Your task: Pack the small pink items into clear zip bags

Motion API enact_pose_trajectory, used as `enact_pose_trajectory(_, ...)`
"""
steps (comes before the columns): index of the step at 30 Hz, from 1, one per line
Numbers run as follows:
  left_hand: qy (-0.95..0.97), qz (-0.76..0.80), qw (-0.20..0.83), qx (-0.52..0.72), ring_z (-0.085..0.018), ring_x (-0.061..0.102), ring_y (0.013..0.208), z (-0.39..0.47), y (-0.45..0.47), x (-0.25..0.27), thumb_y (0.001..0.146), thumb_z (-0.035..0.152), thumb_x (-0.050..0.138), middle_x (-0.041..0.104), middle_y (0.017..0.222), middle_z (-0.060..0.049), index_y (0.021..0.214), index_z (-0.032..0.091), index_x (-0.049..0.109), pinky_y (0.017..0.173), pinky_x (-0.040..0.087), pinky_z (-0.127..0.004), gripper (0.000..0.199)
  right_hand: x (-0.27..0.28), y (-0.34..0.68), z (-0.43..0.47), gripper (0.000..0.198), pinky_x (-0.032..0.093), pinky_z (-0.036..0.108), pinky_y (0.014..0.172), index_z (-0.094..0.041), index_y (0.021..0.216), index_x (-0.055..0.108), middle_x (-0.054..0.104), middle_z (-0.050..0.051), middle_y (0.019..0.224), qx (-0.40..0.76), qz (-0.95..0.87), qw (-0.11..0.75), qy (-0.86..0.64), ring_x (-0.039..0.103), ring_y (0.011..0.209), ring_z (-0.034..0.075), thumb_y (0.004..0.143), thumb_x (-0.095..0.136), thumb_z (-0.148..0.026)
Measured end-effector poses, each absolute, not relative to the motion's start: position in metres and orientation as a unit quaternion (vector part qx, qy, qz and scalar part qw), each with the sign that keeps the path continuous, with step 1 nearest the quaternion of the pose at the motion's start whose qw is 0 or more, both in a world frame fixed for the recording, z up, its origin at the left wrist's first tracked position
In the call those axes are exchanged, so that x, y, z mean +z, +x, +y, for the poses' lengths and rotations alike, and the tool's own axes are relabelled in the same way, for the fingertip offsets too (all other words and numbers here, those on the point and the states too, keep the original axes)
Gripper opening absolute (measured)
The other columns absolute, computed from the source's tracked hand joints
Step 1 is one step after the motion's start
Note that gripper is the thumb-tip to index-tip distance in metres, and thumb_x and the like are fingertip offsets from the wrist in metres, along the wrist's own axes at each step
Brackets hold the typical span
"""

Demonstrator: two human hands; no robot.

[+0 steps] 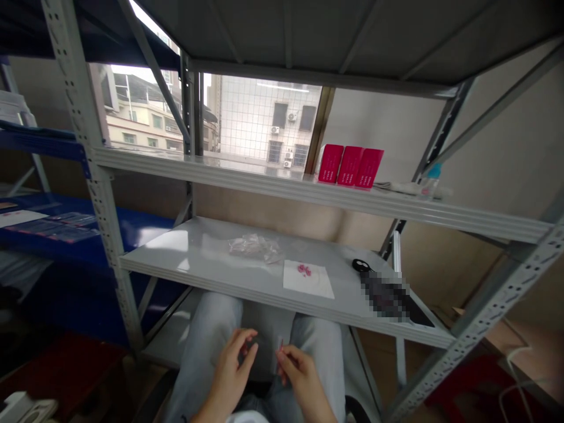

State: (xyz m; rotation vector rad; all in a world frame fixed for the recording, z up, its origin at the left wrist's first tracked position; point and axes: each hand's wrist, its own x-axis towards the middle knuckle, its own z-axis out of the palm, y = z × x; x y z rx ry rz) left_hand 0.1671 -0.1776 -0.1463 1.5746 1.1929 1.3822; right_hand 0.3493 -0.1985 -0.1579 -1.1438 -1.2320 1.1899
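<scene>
My left hand (237,359) is over my lap with thumb and fingers apart, and nothing shows between them. Beside it, my right hand (296,365) is closed in a pinch. A sliver of something small, thin and partly see-through sticks up at its fingertips, too small to name. In front of both hands, a white sheet of paper (308,286) lies on the grey shelf (259,291), and a few small pink pieces (304,269) rest on it. To its left is a loose heap of clear plastic bags (255,247).
Scissors with black handles (361,265) lie at the shelf's right, beside a dark blurred-out item (388,294). Pink boxes (351,166) and a blue-capped bottle (432,179) stand on the upper shelf (247,176). A perforated metal post (94,200) rises at left.
</scene>
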Motion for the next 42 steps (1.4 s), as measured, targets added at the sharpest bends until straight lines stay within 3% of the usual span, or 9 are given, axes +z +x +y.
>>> enact_pose_trajectory(3,0.655,0.428,0.408,0.471,-0.024,0.066,0.080,-0.191,0.178,-0.146,0.088,0.042,0.060,0.071,0.086,-0.008,0.096,0.031,0.076,0.071,0.051,-0.030,0.021,-0.163,0.345,-0.198,0.035,0.034,0.023,0.048,-0.019,0.079,0.070,0.057,-0.002,0.058,0.488,-0.515,0.513,-0.483,0.048,0.050,0.013,0.080,0.067,-0.054)
enact_pose_trajectory(10,0.597,0.394,0.526,0.460,-0.024,0.069,0.079,-0.197,0.189,-0.145,0.085,0.045,0.065,0.074,0.088,-0.009,0.094,0.024,0.077,0.069,0.054,-0.028,0.026,-0.152,0.340,-0.208,0.027,0.041,0.024,0.061,-0.018,0.073,0.067,0.062,0.001,0.070,0.398,-0.589,0.497,-0.497,0.055,0.066,0.016,0.086,0.063,-0.042)
enact_pose_trajectory(16,0.634,0.427,0.479,0.431,-0.020,0.067,0.070,-0.194,0.184,-0.139,0.089,0.046,0.058,0.074,0.077,-0.006,0.086,0.018,0.076,0.062,0.050,-0.024,0.033,-0.149,0.330,-0.211,0.025,0.037,0.024,0.059,-0.019,0.069,0.063,0.058,0.000,0.069,0.302,-0.665,0.459,-0.506,0.052,0.064,0.015,0.091,0.058,-0.029)
enact_pose_trajectory(18,0.641,0.426,0.471,0.430,-0.021,0.068,0.075,-0.192,0.184,-0.141,0.091,0.045,0.056,0.075,0.082,-0.006,0.090,0.019,0.077,0.066,0.051,-0.025,0.033,-0.150,0.329,-0.211,0.023,0.039,0.024,0.062,-0.019,0.075,0.065,0.060,0.001,0.073,0.306,-0.663,0.464,-0.501,0.055,0.068,0.016,0.093,0.054,-0.028)
enact_pose_trajectory(24,0.625,0.411,0.500,0.436,-0.025,0.066,0.107,-0.192,0.184,-0.151,0.091,0.040,0.058,0.073,0.116,-0.007,0.114,0.026,0.073,0.096,0.048,-0.031,0.031,-0.153,0.334,-0.206,0.022,0.038,0.024,0.061,-0.019,0.078,0.065,0.061,0.001,0.073,0.299,-0.641,0.478,-0.521,0.055,0.067,0.016,0.094,0.053,-0.028)
enact_pose_trajectory(34,0.628,0.416,0.507,0.418,-0.021,0.066,0.077,-0.184,0.185,-0.152,0.086,0.039,0.062,0.073,0.080,-0.006,0.085,0.017,0.075,0.068,0.048,-0.026,0.026,-0.152,0.336,-0.205,0.022,0.034,0.023,0.060,-0.018,0.067,0.059,0.053,-0.002,0.067,0.281,-0.695,0.436,-0.498,0.050,0.064,0.014,0.089,0.056,-0.017)
enact_pose_trajectory(42,0.671,0.422,0.460,0.401,-0.017,0.060,0.067,-0.178,0.183,-0.148,0.093,0.039,0.050,0.064,0.067,-0.002,0.074,0.017,0.067,0.062,0.041,-0.024,0.034,-0.147,0.340,-0.202,0.028,0.038,0.023,0.063,-0.018,0.071,0.066,0.059,0.000,0.072,0.355,-0.663,0.448,-0.484,0.054,0.068,0.015,0.092,0.056,-0.033)
